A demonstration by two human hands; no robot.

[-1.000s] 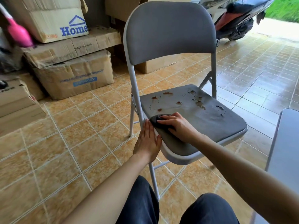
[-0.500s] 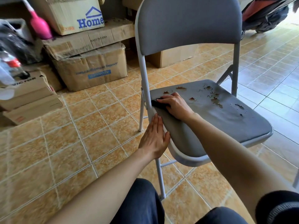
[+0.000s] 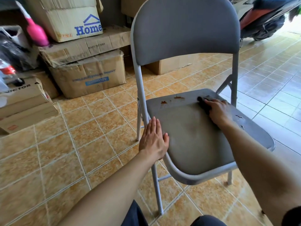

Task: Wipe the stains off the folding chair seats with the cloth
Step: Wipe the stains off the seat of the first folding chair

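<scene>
A grey folding chair stands in front of me, its padded seat [image 3: 192, 137] wet and smeared in the middle. Brown stains [image 3: 163, 102] remain along the seat's back edge, and a few dark marks [image 3: 239, 117] sit on its right side. My right hand [image 3: 217, 111] presses a dark cloth [image 3: 202, 102] flat on the seat near the back right. My left hand [image 3: 154, 141] lies flat, fingers together, against the seat's left edge and holds nothing.
Stacked cardboard boxes [image 3: 88, 75] line the wall at the left, with a pink bottle [image 3: 36, 34] beside them. A scooter [image 3: 267, 18] is parked at the back right. Another box [image 3: 169, 65] sits behind the chair. The floor is orange tile [image 3: 65, 152].
My right hand has slid the cloth from the seat's front left across to the back right, leaving a wet smear. Stains in the middle are gone. The left hand stayed on the seat's edge.
</scene>
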